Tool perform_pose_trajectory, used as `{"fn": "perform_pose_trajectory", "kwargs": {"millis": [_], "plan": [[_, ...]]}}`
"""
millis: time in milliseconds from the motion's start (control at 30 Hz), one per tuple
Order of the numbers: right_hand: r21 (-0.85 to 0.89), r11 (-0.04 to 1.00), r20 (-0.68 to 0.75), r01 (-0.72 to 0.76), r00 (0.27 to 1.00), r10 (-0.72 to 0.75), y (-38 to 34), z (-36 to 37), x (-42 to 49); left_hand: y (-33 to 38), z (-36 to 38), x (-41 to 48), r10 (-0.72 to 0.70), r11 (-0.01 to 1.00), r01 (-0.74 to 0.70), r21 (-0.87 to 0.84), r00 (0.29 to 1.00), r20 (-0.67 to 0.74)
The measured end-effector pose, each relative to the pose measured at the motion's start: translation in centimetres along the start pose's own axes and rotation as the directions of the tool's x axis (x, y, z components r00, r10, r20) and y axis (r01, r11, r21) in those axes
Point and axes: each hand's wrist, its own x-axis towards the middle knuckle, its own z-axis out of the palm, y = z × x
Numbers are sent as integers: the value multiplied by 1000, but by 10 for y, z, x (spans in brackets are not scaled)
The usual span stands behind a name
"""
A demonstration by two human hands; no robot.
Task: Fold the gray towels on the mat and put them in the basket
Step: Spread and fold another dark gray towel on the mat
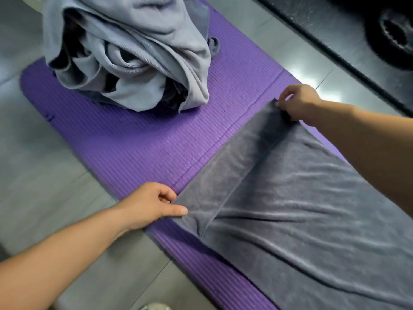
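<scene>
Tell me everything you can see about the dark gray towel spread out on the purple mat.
The dark gray towel looks like soft, plush terry with a slight sheen. It lies spread but wrinkled on the purple mat, running out of frame at right and bottom. A strip along its far edge appears folded over, leaving a straight crease. The left hand pinches one corner of that edge, the right hand the other.
</scene>
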Motion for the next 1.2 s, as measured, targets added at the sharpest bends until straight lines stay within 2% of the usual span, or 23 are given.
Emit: {"fn": "perform_pose_trajectory", "kwargs": {"millis": [100,200,267,333,433,600,667,733,900,1000,1100,1200], "plan": [[67,997,-117,28,993,-20,-7,-6,5,3,-3,3,-50,998,49,-34,999,-10],[283,959,-95,-29,994,58,-24,-14,13,7,-10,4,-9,998,1,-66,994,-113],[373,927,-74,-39,995,72,-35,-20,19,11,-15,3,58,991,-81,-102,977,-207],[386,922,-52,-31,997,55,-41,-24,22,16,-19,1,104,969,-159,-191,958,-268],[392,920,-10,1,1000,3,-41,-26,18,20,-22,-5,158,930,-237,-280,948,-278],[435,893,-49,114,994,-102,-26,-39,4,38,-9,-15,339,915,-375,-149,914,-222],[434,889,-65,142,990,-126,-14,-53,-6,50,0,-22,411,906,-423,-33,895,-174],[451,881,-34,146,989,-146,1,-70,-21,68,10,-34,472,881,-469,59,879,-60],[570,814,-15,114,992,-129,48,-118,-72,131,66,-56,543,818,-567,100,817,194],[621,776,-88,115,993,-76,82,-144,-110,160,128,-59,528,768,-614,183,769,360],[554,821,-230,138,973,-8,128,-171,-152,182,202,-69,451,714,-654,250,702,551],[457,881,-348,125,936,47,189,-197,-196,192,287,-89,421,698,-684,214,633,650]]}}
